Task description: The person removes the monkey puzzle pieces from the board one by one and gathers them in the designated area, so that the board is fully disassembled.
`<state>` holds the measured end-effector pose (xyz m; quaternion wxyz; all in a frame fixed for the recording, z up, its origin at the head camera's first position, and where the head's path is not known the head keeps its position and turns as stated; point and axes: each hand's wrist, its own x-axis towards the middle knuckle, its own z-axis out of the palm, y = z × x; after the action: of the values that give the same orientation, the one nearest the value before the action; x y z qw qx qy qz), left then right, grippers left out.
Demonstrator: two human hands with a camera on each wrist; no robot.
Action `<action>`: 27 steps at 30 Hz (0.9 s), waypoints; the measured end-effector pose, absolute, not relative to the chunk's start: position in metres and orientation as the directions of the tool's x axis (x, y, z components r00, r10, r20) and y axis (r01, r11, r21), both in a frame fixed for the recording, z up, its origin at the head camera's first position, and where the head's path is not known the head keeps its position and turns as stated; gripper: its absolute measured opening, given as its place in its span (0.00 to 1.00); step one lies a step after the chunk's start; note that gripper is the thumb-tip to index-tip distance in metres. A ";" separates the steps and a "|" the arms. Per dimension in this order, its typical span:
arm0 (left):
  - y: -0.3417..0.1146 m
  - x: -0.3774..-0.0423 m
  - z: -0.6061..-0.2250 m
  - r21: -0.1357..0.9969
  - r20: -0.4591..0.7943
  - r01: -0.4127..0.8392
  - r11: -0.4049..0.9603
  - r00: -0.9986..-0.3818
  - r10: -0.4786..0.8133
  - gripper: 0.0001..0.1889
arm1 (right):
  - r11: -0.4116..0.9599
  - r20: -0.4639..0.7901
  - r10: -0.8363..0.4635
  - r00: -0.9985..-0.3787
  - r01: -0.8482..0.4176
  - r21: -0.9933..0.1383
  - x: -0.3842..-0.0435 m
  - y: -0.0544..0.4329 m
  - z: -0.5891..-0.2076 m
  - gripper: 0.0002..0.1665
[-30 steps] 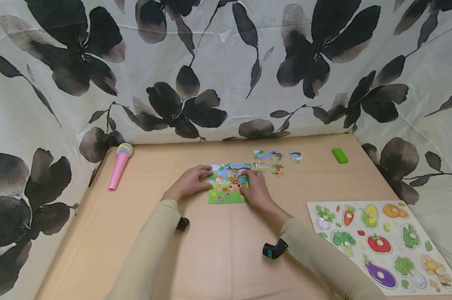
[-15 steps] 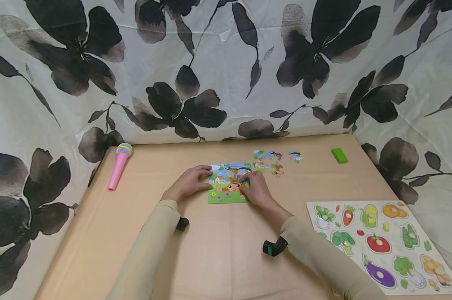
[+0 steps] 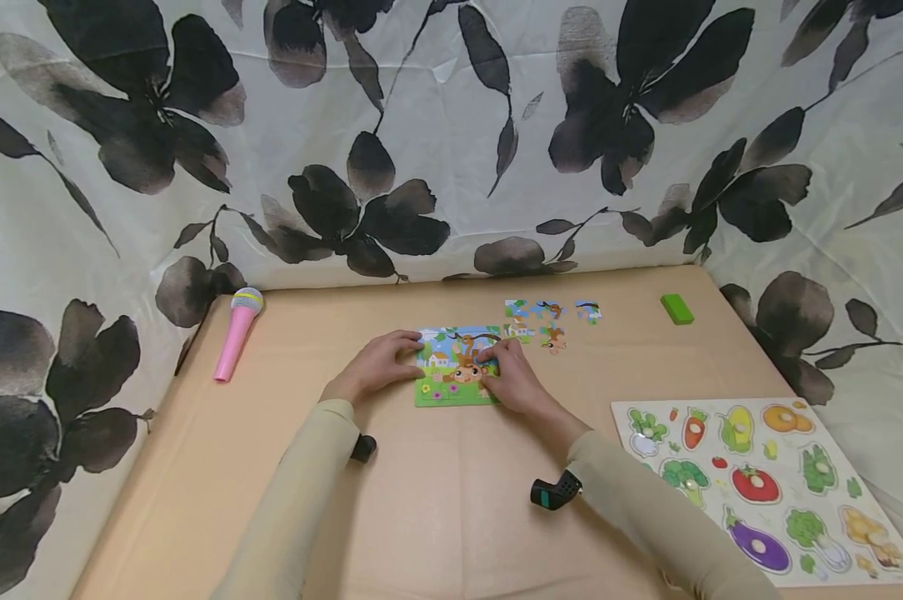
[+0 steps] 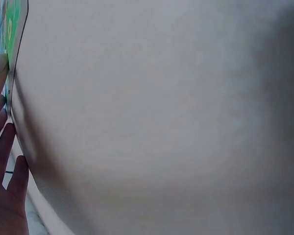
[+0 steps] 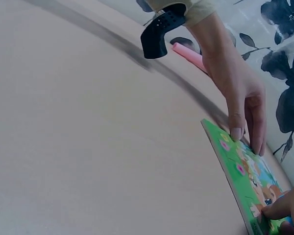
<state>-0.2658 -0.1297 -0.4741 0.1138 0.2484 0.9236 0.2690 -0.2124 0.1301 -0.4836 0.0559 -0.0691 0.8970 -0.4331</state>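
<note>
In the head view a picture puzzle board point(image 3: 440, 386) with a monkey, a house and a green lower strip lies mid-table. My left hand point(image 3: 372, 365) rests at its left edge, fingers mostly straight; in the right wrist view its thumb point(image 5: 236, 133) touches the board's face. My right hand point(image 3: 516, 379) is over the right part, thumb and index finger bent round a puzzle piece point(image 3: 489, 367) at the board's surface. That piece is largely hidden by the fingers. The left wrist view catches only the fingers point(image 4: 1, 161) and the board's green edge point(image 4: 12, 29).
Several loose puzzle pieces point(image 3: 549, 310) lie behind the board, to the right. A green block point(image 3: 676, 309) is at the back right, a pink toy microphone point(image 3: 237, 335) at the back left. The white vegetable board point(image 3: 770, 492) lies front right, partly under the right sleeve point(image 3: 646, 508).
The right index finger has slid a little down across the puzzle toward the thumb, and the right wrist has shifted slightly to the right. My left hand stays at the board's left edge.
</note>
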 end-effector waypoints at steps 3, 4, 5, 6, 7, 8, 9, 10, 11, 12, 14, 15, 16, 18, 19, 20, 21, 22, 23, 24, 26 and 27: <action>-0.131 -0.266 -0.475 0.553 -0.077 0.399 0.731 -0.849 0.522 0.30 | 0.605 -0.051 -0.194 -0.980 -0.078 -0.793 -0.212 0.133 -0.483 0.15; -0.131 -0.266 -0.475 0.552 -0.077 0.400 0.732 -0.849 0.522 0.30 | 0.600 -0.054 -0.200 -0.978 -0.079 -0.796 -0.212 0.133 -0.482 0.15; -0.131 -0.266 -0.475 0.551 -0.076 0.402 0.731 -0.849 0.524 0.30 | 0.597 -0.054 -0.203 -0.978 -0.080 -0.799 -0.213 0.134 -0.483 0.15; -0.132 -0.266 -0.475 0.552 -0.074 0.403 0.730 -0.848 0.525 0.30 | 0.593 -0.056 -0.204 -0.977 -0.078 -0.802 -0.213 0.134 -0.483 0.15; -0.132 -0.266 -0.475 0.552 -0.074 0.403 0.730 -0.848 0.524 0.30 | 0.590 -0.056 -0.206 -0.977 -0.078 -0.803 -0.213 0.134 -0.483 0.14; -0.132 -0.266 -0.476 0.553 -0.073 0.403 0.730 -0.849 0.524 0.31 | 0.586 -0.058 -0.206 -0.977 -0.075 -0.807 -0.213 0.134 -0.483 0.14; -0.132 -0.267 -0.476 0.552 -0.073 0.403 0.730 -0.848 0.524 0.31 | 0.584 -0.057 -0.204 -0.977 -0.075 -0.809 -0.213 0.134 -0.483 0.13; -0.132 -0.267 -0.476 0.553 -0.074 0.403 0.729 -0.848 0.525 0.31 | 0.583 -0.055 -0.201 -0.978 -0.074 -0.809 -0.213 0.134 -0.483 0.13; -0.132 -0.267 -0.477 0.555 -0.073 0.405 0.727 -0.847 0.527 0.31 | 0.584 -0.050 -0.196 -0.979 -0.075 -0.808 -0.212 0.134 -0.484 0.14; -0.131 -0.267 -0.477 0.557 -0.073 0.406 0.724 -0.845 0.530 0.31 | 0.585 -0.045 -0.193 -0.980 -0.078 -0.807 -0.212 0.133 -0.484 0.14; -0.131 -0.268 -0.477 0.557 -0.072 0.409 0.723 -0.843 0.533 0.31 | 0.600 -0.018 -0.209 -0.978 -0.114 -0.792 -0.212 0.132 -0.483 0.19; -0.131 -0.268 -0.477 0.557 -0.069 0.412 0.722 -0.843 0.534 0.31 | 0.609 0.001 -0.227 -0.974 -0.143 -0.780 -0.213 0.131 -0.483 0.22; -0.131 -0.268 -0.477 0.556 -0.066 0.414 0.721 -0.842 0.535 0.30 | 0.612 0.017 -0.245 -0.969 -0.169 -0.773 -0.213 0.130 -0.483 0.24; -0.132 -0.268 -0.477 0.554 -0.060 0.418 0.720 -0.842 0.536 0.30 | 0.626 0.045 -0.271 -0.961 -0.212 -0.750 -0.214 0.129 -0.482 0.28; -0.132 -0.268 -0.477 0.553 -0.059 0.420 0.720 -0.842 0.536 0.30 | 0.628 0.050 -0.276 -0.960 -0.220 -0.746 -0.215 0.128 -0.482 0.29; -0.132 -0.268 -0.477 0.552 -0.058 0.421 0.720 -0.842 0.536 0.30 | 0.626 0.048 -0.272 -0.961 -0.215 -0.749 -0.215 0.129 -0.483 0.28; -0.132 -0.267 -0.477 0.550 -0.058 0.421 0.721 -0.842 0.536 0.30 | 0.624 0.037 -0.258 -0.965 -0.196 -0.757 -0.216 0.129 -0.483 0.27; -0.132 -0.267 -0.477 0.550 -0.060 0.419 0.722 -0.843 0.535 0.30 | 0.621 0.022 -0.241 -0.970 -0.171 -0.765 -0.216 0.130 -0.484 0.24; -0.132 -0.267 -0.477 0.550 -0.060 0.419 0.722 -0.843 0.535 0.30 | 0.622 0.010 -0.222 -0.975 -0.149 -0.769 -0.217 0.131 -0.484 0.22; -0.132 -0.267 -0.477 0.550 -0.060 0.419 0.723 -0.843 0.535 0.30 | 0.614 -0.005 -0.206 -0.979 -0.125 -0.779 -0.217 0.132 -0.485 0.20; -0.132 -0.267 -0.477 0.551 -0.060 0.418 0.722 -0.843 0.534 0.30 | 0.599 -0.014 -0.185 -0.983 -0.102 -0.794 -0.218 0.133 -0.485 0.17; -0.133 -0.267 -0.477 0.550 -0.058 0.419 0.723 -0.844 0.533 0.30 | 0.596 -0.014 -0.179 -0.984 -0.097 -0.797 -0.218 0.133 -0.485 0.16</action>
<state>-0.2670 -0.1326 -0.4766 0.1067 0.2581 0.9219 0.2684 -0.2178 0.1332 -0.4854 0.0464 -0.0773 0.8922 -0.4426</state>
